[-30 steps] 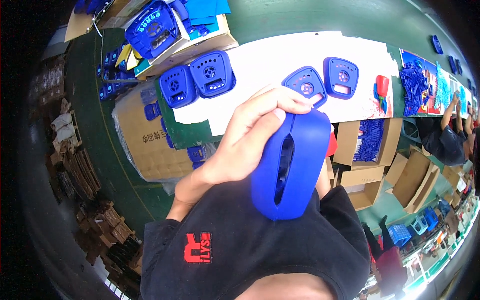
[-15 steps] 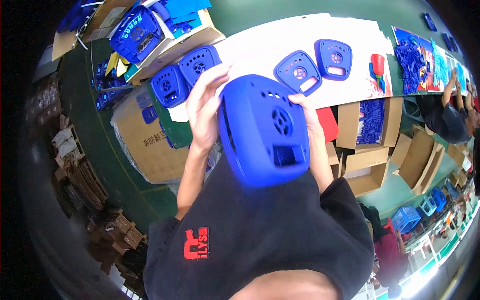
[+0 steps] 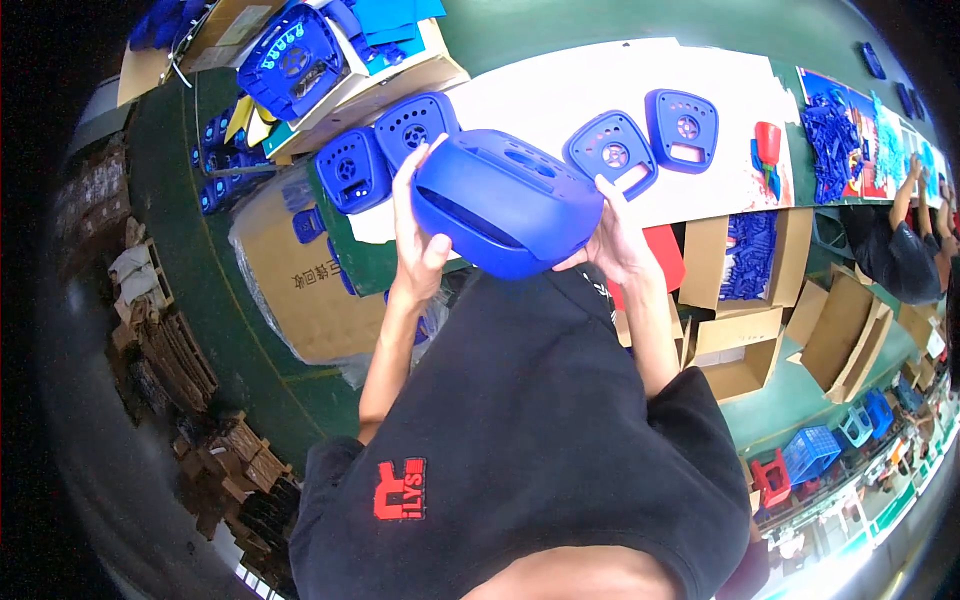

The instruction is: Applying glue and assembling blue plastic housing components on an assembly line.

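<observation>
Between my two hands I hold a blue plastic housing (image 3: 505, 205) up in front of my chest, tilted so that a long slot in its side faces me. My left hand (image 3: 418, 235) grips its left end, thumb on the near side. On the opposite end my right hand (image 3: 622, 240) is closed, fingers on the top and underneath. Beyond it on the white tabletop lie a blue panel with round holes (image 3: 612, 155) and a similar blue panel (image 3: 682, 130). Two more such housings, one blue housing (image 3: 353, 170) and another blue housing (image 3: 415, 122), rest at the table's left end.
A box (image 3: 400, 75) holding blue parts stands at the far left. Right of me are a red stool (image 3: 660, 270), an open carton of blue pieces (image 3: 750, 260) and other cartons (image 3: 735, 350). A red-handled tool (image 3: 767, 150) lies on the table. Co-workers (image 3: 900, 250) are at far right.
The housing has been raised away from my body and tipped, turning its perforated face away and its slotted side toward me. Both hands moved with it and stay on it.
</observation>
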Tool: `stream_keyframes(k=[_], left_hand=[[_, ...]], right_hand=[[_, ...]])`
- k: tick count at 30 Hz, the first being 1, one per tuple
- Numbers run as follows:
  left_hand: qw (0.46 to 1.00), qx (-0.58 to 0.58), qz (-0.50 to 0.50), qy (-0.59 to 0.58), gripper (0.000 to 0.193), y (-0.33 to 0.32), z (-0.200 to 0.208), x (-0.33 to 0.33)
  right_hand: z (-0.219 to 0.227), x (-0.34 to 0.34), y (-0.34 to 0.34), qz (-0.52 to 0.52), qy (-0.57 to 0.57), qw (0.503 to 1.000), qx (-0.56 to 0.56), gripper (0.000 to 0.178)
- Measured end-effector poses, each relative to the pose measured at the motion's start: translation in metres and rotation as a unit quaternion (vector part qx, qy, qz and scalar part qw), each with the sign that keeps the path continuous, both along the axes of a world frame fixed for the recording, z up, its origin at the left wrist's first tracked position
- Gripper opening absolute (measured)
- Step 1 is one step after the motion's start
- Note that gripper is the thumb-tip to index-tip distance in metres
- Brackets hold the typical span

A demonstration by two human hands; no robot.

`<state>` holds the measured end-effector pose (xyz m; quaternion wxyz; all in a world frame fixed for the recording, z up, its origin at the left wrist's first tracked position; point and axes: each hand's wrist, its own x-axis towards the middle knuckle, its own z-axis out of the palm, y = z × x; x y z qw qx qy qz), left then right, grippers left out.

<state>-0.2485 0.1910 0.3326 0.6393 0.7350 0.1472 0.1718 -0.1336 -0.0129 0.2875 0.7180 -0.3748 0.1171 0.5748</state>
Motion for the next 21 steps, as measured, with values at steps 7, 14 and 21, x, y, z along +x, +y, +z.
stream_keyframes(k=[7,14,21], left_hand=[[0.997,0.051,0.059,-0.010,0.108,0.004,-0.005,-0.007],[0.997,0.072,0.011,0.001,0.102,0.013,-0.017,-0.021],[0.928,0.352,0.029,-0.119,0.088,0.011,-0.008,-0.014]], right_hand=[[0.007,-0.006,0.005,0.050,-0.107,0.985,-0.123,0.073],[0.002,-0.009,0.006,0.057,-0.124,0.978,-0.156,0.057],[-0.031,-0.018,-0.003,-0.007,-0.094,0.983,-0.160,0.027]])
